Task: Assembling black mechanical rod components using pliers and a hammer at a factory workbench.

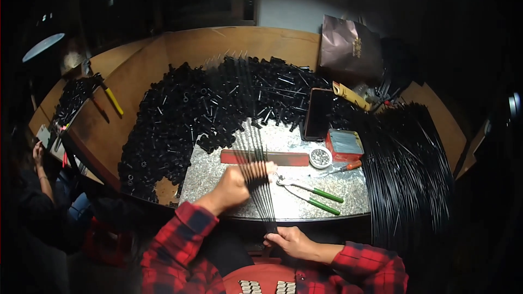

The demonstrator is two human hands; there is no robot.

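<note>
A bundle of long, thin black rods (pixel 265 208) rises at a slant in front of me, and its upper ends are smeared by motion. At the lower ends, my right hand (pixel 294 242) is closed around the bundle, just off the table's near edge. Higher up, my left hand (pixel 233 186) is curled round the rods, its fingers blurred. Behind it on the speckled worktop lies a flat red bar (pixel 291 159). Beside the rods rest pliers (pixel 318 197) with green handles, their jaws close to the left hand's fingers.
A large heap of small black parts with metal pins (pixel 180 109) fills the table's back and left. To the right are a white tub (pixel 320 158), a red-sided box (pixel 345 144), a phone (pixel 318 111), a screwdriver (pixel 350 166) and many black rods (pixel 408 179). Another person (pixel 41 185) sits far left.
</note>
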